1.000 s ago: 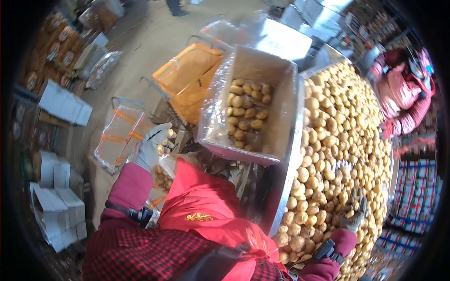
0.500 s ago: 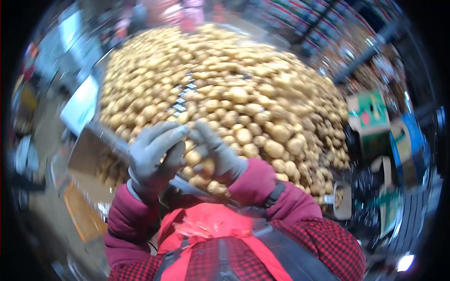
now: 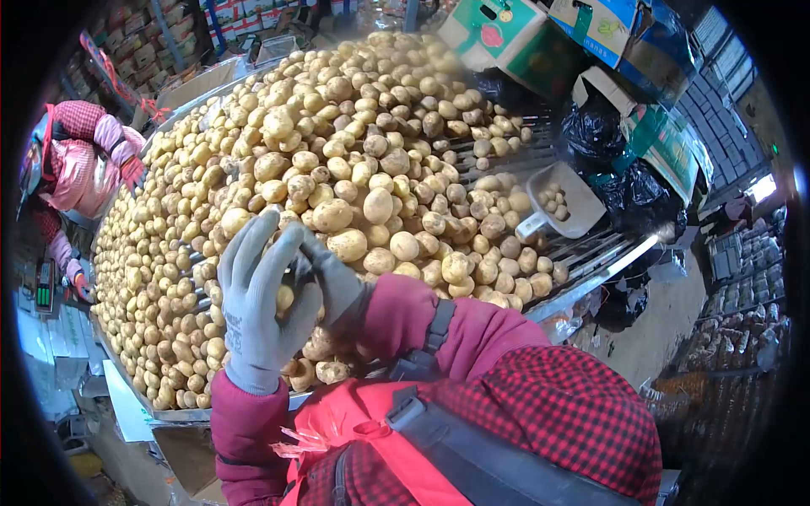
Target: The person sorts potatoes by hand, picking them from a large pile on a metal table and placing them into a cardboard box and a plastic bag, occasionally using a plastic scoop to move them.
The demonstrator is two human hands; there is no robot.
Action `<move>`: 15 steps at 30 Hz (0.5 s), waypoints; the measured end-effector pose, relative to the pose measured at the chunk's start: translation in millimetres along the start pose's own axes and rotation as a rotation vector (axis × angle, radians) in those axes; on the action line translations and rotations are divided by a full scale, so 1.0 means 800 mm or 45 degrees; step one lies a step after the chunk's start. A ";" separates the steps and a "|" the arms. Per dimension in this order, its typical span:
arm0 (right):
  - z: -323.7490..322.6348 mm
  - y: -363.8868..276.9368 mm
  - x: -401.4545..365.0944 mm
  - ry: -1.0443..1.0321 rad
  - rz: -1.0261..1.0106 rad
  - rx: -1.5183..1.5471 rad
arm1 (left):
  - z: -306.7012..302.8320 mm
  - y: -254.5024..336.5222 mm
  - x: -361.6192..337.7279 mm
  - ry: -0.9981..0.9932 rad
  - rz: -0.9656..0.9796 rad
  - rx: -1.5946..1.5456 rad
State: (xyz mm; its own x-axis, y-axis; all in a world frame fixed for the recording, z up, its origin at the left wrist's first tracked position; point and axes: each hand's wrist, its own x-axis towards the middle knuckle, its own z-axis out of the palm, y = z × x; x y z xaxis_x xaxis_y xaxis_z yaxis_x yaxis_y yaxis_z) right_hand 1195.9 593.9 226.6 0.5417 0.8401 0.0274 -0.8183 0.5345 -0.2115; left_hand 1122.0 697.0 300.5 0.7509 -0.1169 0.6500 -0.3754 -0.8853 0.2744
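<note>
My left hand (image 3: 261, 308), in a grey work glove, is raised over the near edge of a big heap of potatoes (image 3: 333, 215). Its fingers are stretched and curved, with the thumb apart from them. Through that gap shows a yellow potato (image 3: 285, 298); whether it is held or lies behind cannot be told. My right hand (image 3: 339, 291), also gloved, is right beside the left one and reaches toward its fingers. The right fingertips are partly hidden behind the left hand and in shadow.
A white scoop (image 3: 582, 202) with small potatoes lies on the slatted table (image 3: 548, 152). Black plastic bags (image 3: 633, 190) and cardboard boxes (image 3: 506, 38) stand at the far right edge. Another person (image 3: 80, 160) reaches into the heap at the left.
My view has swung to the right, so the scoop and boxes sit nearer the middle and another person shows at the left. My hands stay close together; the left fingers look straighter.
</note>
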 end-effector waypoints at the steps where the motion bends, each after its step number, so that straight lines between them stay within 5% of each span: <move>1: -0.009 -0.013 0.002 0.047 0.045 0.055 | 0.008 -0.001 0.005 0.055 0.033 -0.062; 3: -0.016 -0.038 0.000 0.190 -0.075 -0.049 | 0.015 0.000 0.010 0.101 0.054 -0.117; 5: -0.031 -0.086 -0.012 0.002 -0.119 -0.239 | 0.013 0.004 0.011 0.081 0.036 -0.091; 9: -0.016 -0.176 -0.036 -0.020 -0.171 0.200 | 0.018 -0.011 -0.010 0.105 -0.075 -0.107; 13: -0.035 -0.281 -0.115 0.300 -0.657 -0.154 | 0.026 -0.035 -0.072 0.002 -0.325 -0.073; 15: -0.055 -0.340 -0.175 0.249 -0.780 -0.407 | 0.033 -0.053 -0.120 -0.007 -0.437 -0.102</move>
State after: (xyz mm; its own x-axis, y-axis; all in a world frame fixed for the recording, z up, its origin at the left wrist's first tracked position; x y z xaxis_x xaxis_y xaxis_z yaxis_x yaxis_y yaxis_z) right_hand 1350.9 327.1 237.1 0.9345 0.3502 0.0634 -0.2763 0.8261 -0.4911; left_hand 1080.1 733.6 208.2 0.8436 0.1788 0.5063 -0.1415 -0.8355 0.5309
